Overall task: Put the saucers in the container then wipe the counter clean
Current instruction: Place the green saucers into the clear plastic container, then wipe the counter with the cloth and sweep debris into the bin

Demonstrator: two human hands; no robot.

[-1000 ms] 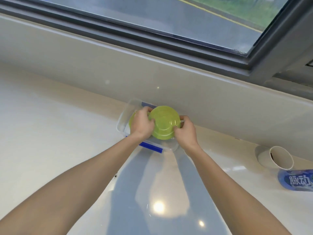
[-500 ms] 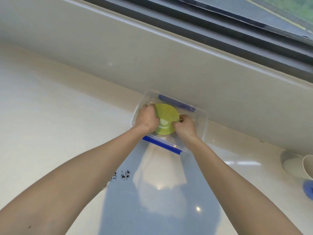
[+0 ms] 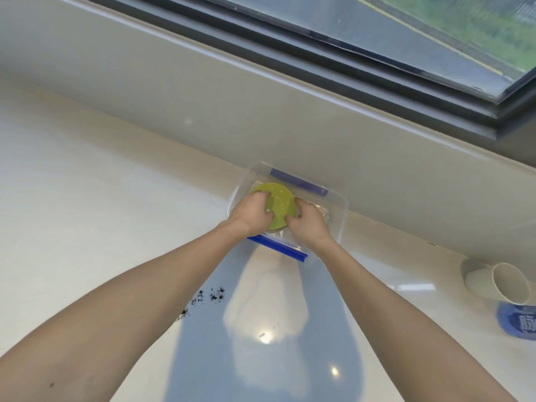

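Left of centre, dark crumbs (image 3: pixel 213 295) wait on the surface (image 3: pixel 72 213). Mid-frame, our left hand (image 3: pixel 251 213) and right hand (image 3: pixel 307 220) each close a grip on the green saucers (image 3: pixel 280 203), low inside the clear container (image 3: pixel 338 219). A tilted release could clip its rim. At right, a tipped cup (image 3: pixel 493 282) crowds wiping room; the left lies open.

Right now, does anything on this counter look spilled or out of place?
Yes. Dark crumbs lie scattered on the white counter beside the left forearm, near the container. At the right edge a white cup lies tipped on its side, its mouth facing the camera.
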